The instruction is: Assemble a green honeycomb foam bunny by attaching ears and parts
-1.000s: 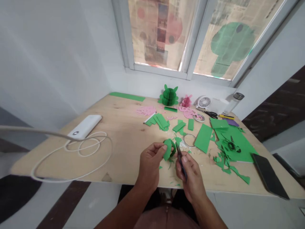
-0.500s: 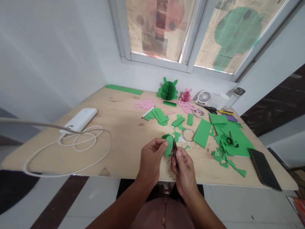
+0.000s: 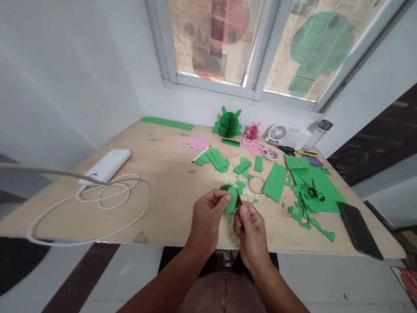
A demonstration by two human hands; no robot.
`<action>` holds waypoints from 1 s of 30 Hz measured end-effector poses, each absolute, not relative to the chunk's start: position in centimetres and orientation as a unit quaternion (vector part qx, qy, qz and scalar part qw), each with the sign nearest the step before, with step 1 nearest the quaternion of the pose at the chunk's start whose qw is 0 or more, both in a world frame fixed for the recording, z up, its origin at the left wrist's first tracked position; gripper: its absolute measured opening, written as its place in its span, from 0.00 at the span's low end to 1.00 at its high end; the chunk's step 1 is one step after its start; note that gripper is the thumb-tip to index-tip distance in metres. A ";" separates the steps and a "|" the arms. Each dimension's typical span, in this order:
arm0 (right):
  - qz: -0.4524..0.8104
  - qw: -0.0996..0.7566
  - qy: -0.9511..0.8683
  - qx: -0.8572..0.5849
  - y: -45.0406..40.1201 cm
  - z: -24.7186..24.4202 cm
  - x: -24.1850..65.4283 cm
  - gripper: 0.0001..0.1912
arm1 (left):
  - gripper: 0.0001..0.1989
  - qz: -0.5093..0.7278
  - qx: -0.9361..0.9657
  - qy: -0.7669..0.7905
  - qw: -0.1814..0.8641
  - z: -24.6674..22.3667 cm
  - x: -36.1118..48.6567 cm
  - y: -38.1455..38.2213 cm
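Note:
My left hand (image 3: 208, 214) pinches a small rounded piece of green paper (image 3: 231, 203) between thumb and fingers. My right hand (image 3: 250, 224) is closed around a slim black pointed tool (image 3: 239, 201), its tip at the right edge of that piece. The fingers cover most of the tool, so its exact kind is hidden. Just behind the held piece shows a dark green piece with a frilled edge (image 3: 225, 187). A smaller green scrap (image 3: 241, 185) and white bits lie on the wooden table (image 3: 163, 195) beyond my hands.
A tape roll (image 3: 256, 185), green card (image 3: 275, 181) and small scissors (image 3: 314, 192) lie rightward, with a phone (image 3: 360, 230) near the edge. Green (image 3: 229, 124) and pink (image 3: 253, 130) paper figures stand behind. Leftward are a white power bank (image 3: 106, 166) and cable (image 3: 130, 224).
Both hands stay almost in place with the green piece and the black tool. The tool's tip still meets the paper's right edge, and the whole view has shifted slightly.

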State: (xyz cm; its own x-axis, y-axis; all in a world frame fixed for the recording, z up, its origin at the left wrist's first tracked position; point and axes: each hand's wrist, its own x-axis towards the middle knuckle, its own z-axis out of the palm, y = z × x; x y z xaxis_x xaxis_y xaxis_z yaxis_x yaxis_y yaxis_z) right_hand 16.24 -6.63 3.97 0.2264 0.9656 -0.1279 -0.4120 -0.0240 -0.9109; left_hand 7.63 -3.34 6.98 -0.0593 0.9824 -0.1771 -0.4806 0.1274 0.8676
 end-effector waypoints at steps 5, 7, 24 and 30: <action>0.541 0.638 -0.293 -0.463 -6.6 3.9 16.2 0.20 | 0.04 0.589 0.293 0.423 0.623 6.9 7.7 -3.3; 0.539 0.640 -0.294 -0.461 -6.6 3.9 16.2 0.20 | 0.05 0.589 0.292 0.424 0.623 6.9 7.7 -3.3; 0.543 0.648 -0.295 -0.445 -7.0 3.9 16.2 0.18 | 0.07 0.570 0.308 0.415 0.639 6.6 7.1 -3.2; 0.544 0.639 -0.298 -0.454 -7.2 4.1 16.4 0.19 | 0.06 0.542 0.336 0.404 0.656 7.1 6.3 -3.0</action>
State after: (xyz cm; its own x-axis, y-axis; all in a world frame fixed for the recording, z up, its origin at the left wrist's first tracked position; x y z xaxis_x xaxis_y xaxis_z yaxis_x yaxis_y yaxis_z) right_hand 16.40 -7.25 4.06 0.2300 0.9666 -0.1133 -0.4246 -0.0051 -0.9053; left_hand 6.34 -2.97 7.06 0.0856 0.9825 -0.1652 -0.4393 0.1860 0.8789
